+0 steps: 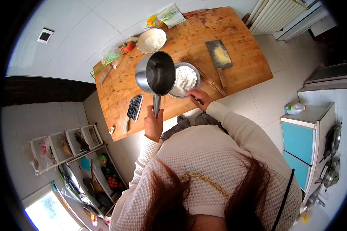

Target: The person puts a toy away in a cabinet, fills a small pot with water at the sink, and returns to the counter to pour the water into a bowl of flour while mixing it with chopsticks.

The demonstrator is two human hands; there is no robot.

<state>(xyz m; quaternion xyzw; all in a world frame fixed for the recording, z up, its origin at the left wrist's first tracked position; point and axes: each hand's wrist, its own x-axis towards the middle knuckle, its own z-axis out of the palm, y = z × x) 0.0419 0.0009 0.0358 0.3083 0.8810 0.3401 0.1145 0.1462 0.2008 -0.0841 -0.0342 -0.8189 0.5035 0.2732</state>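
My left hand (153, 125) is closed around the handle of a metal water dipper (143, 75). The dipper is tilted beside a metal bowl (198, 81) and covers part of its left side. White flour (186, 77) lies in that bowl, some of it clumped. At the bowl's near right rim, my right hand (199, 98) is closed on a thin, dark utensil handle; its other end cannot be made out. Just past the bowl lies a bundle of thin straw-like sticks (210, 81).
On the wooden table (246, 50) are a cleaver (215, 48) with yellow bits on its blade, a dark-bladed knife (134, 109), a second bowl of flour (164, 34), a tomato (128, 47) and packets (171, 16). A shelf rack (69, 144) stands left, a blue-doored cabinet (297, 142) right.
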